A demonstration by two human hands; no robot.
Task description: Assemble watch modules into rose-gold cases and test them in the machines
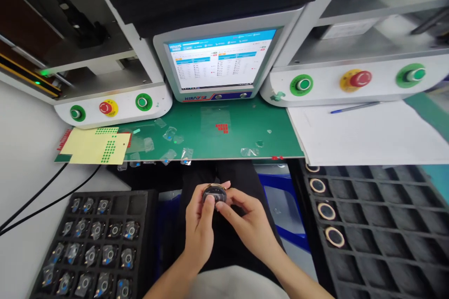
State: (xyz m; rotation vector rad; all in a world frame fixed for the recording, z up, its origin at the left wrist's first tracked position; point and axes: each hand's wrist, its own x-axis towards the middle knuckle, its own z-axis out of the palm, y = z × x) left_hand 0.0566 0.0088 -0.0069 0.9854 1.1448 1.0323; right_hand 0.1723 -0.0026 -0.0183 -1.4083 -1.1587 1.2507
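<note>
Here both hands, left hand [199, 226] and right hand [250, 224], pinch a round part [214, 193] below the mat edge [210, 158].

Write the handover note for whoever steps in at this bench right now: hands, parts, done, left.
Left hand and right hand: both hold one small round black part over the lap, below the green mat.
Left tray: most pockets hold small parts with blue film; the top right pockets are bare.
Right tray: four ring-shaped parts in its left column, the other visible pockets bare.
Done: cannot tell beyond those four.
Left: judging by the filled left tray, many parts. Peeled film scraps lie on the mat.
</note>
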